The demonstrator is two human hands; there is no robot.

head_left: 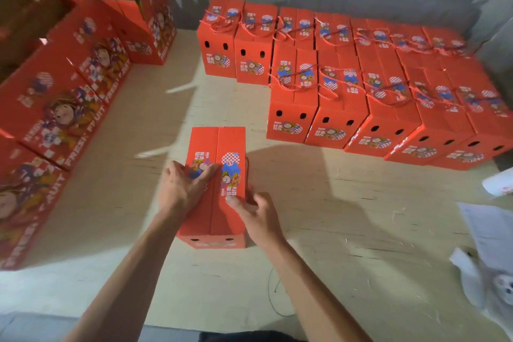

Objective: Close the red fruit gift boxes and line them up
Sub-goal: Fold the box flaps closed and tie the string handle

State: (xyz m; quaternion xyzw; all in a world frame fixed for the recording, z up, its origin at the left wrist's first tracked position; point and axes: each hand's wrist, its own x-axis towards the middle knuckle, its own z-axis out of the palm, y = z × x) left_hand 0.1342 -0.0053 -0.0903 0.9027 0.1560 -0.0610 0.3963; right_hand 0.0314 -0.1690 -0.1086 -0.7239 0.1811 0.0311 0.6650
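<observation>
A red fruit gift box (215, 144) stands on the plywood floor in front of me, its two top flaps folded down and meeting along the middle. My left hand (183, 189) lies on the left flap with its fingers spread flat over the printed picture. My right hand (254, 209) is at the box's right edge, thumb pressing on the right flap, fingers curled down by the side near the red rope handle (247, 166). Two rows of closed red boxes (344, 108) stand lined up to the back right.
Open red boxes (55, 108) with raised flaps run along the left side toward the back wall. White papers and plastic wrap (488, 236) lie at the right. A thin dark wire (273, 294) lies on the floor near my right forearm.
</observation>
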